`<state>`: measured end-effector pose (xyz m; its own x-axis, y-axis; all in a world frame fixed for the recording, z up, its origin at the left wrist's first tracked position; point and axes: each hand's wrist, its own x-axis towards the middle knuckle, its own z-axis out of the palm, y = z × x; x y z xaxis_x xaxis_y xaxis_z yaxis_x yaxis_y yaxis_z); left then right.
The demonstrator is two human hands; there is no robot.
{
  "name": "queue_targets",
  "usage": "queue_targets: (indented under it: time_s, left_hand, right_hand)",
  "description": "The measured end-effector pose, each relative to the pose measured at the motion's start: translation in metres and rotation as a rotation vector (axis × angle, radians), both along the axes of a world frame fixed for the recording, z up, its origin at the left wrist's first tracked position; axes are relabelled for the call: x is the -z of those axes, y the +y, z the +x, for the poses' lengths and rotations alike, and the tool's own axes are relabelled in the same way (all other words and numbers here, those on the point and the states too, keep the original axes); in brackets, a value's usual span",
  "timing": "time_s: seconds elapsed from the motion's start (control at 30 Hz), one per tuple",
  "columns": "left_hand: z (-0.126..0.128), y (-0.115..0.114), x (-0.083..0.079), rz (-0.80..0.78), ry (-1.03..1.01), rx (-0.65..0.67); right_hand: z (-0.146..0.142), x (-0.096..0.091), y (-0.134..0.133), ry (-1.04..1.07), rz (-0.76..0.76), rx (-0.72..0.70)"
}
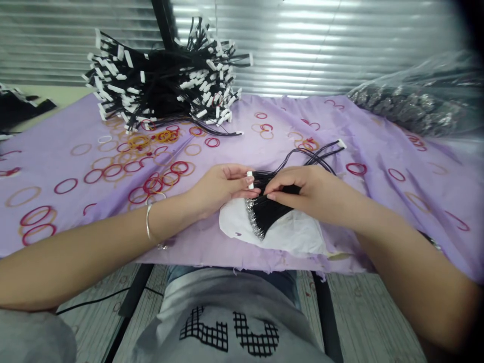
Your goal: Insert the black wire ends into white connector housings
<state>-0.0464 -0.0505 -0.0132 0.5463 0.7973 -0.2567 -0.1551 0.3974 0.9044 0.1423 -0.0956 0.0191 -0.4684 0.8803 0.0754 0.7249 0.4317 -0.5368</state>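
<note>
My left hand (227, 185) is closed, thumb and fingers gripping a white connector (250, 180) with black wires running out of it to the right. The wires (289, 162) arc past my right hand to a second white connector (341, 144). Fingertips pinched, my right hand (298, 189) is just right of the first connector; a thin black wire seems to be between them, though its tip is hidden. Below both hands a fanned bundle of loose black wires (270, 214) lies on a white sheet (302, 234). Silvery metal terminals (254, 221) line the bundle's left end.
A large heap of black wire harnesses (162, 80) with white connectors stands at the back left. Red and yellow rubber bands (153, 184) are scattered over the purple cloth (212, 247). At the back right lies a clear plastic bag (412, 108) of silvery parts.
</note>
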Motion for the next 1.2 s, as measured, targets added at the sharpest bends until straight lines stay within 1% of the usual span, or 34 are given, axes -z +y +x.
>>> queue_targets:
  time_s: [0.13,0.3,0.43,0.5,0.67,0.73,0.93,1.2]
  left_hand:
    - [-0.0003,-0.0011,-0.0004,-0.003,-0.011,-0.005]
    - [-0.0008,-0.0003,0.0014,-0.006,-0.029,-0.012]
    - [-0.0008,0.0000,0.0021,0.000,-0.033,-0.004]
    - [-0.0008,-0.0002,0.0018,0.006,-0.031,-0.006]
    - [-0.0005,-0.0012,-0.0001,0.024,0.057,0.025]
    - [0.0000,-0.0018,-0.0009,0.038,0.074,0.027]
    - [0.0008,-0.0034,-0.0034,0.050,0.117,0.031]
    - [0.0004,-0.0031,-0.0046,0.123,0.152,0.076]
  right_hand:
    - [-0.0020,-0.0003,0.0005,0.022,0.032,0.019]
    - [-0.0037,0.0004,0.0004,0.062,-0.004,0.025]
    - [-0.0032,-0.0001,0.0009,0.041,0.037,0.016]
    - [-0.0027,-0.0012,0.0012,0.056,0.027,0.050]
    - [-0.0019,-0.0020,0.0046,0.065,-0.108,0.210]
    - [-0.0018,-0.0013,0.0066,0.047,-0.112,0.231]
    - [-0.0019,0.0003,0.0078,0.024,-0.119,0.228]
    - [-0.0033,0.0013,0.0075,0.006,-0.074,0.210]
